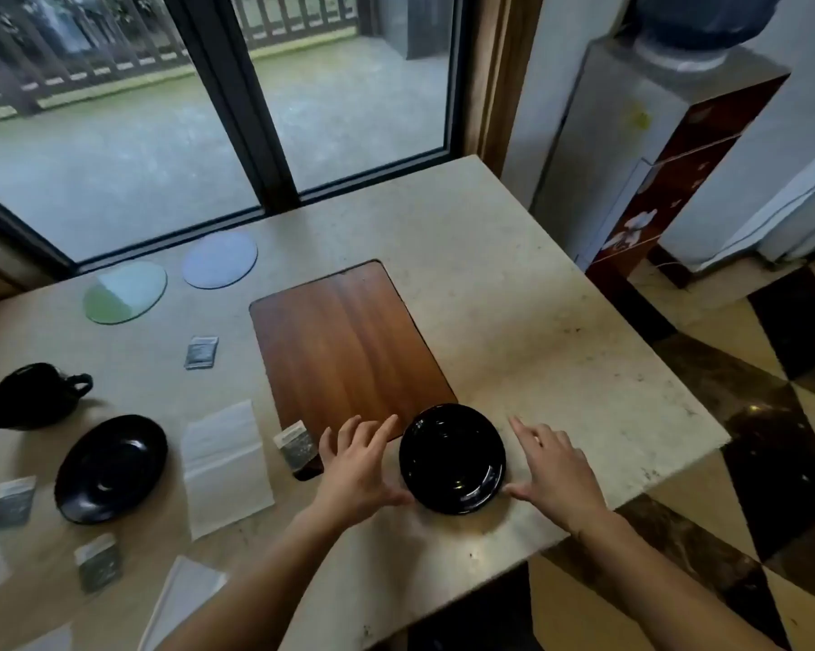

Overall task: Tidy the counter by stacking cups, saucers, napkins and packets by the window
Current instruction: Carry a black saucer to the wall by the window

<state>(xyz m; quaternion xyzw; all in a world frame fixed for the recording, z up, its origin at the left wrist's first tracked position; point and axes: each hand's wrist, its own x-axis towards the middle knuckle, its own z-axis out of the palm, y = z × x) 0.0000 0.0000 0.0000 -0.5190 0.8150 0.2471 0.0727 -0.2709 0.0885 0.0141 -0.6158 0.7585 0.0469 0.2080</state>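
Step in hand appears to be saucer collection: left hand (356, 467) and right hand (553, 472), both spread wide and holding nothing, flank the black saucer (452, 458) at lower centre of frame, which next needs gripping by its rim and lifting.

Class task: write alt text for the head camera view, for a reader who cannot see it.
Two open hands, left hand and right hand, flank a black saucer at the near edge of a stone counter by a window. Further left lie a second saucer, a black cup, napkins and small packets, beside a wooden board.
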